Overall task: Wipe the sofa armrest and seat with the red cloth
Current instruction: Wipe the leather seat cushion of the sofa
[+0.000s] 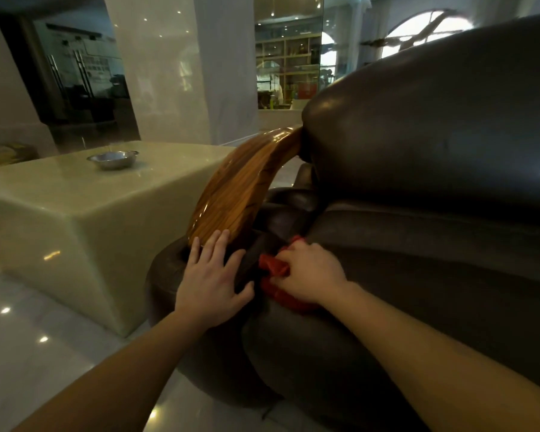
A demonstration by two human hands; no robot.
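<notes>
— Which step is this?

— The seat, I'd judge, at its armrest edge. The right hand is closed around the red cloth, bunched and pressed into the crease where the seat cushion meets the padded leather arm of the sofa.

— And the other hand?

— The left hand lies flat and open on top of that arm, fingers spread, holding nothing. Its fingertips touch the lower end of the curved wooden armrest. It looks like bracing.

— What does the next move call for?

— Keeping the cloth tight in the fist and drawing it along the crease, then out across the open seat towards the far side. The wooden slats shine, but whether they are wiped yet I cannot tell.

— Anything in the way?

— The bracing hand itself sits just beside the cloth, so it must lift before the cloth can cross the arm. The gap under the wooden curve is narrow and dark; the cloth could snag there.

— Around the sofa?

— A pale stone table stands near the armrest side, with a metal bowl near its far edge, well apart from the hands. Glossy floor below.
</notes>
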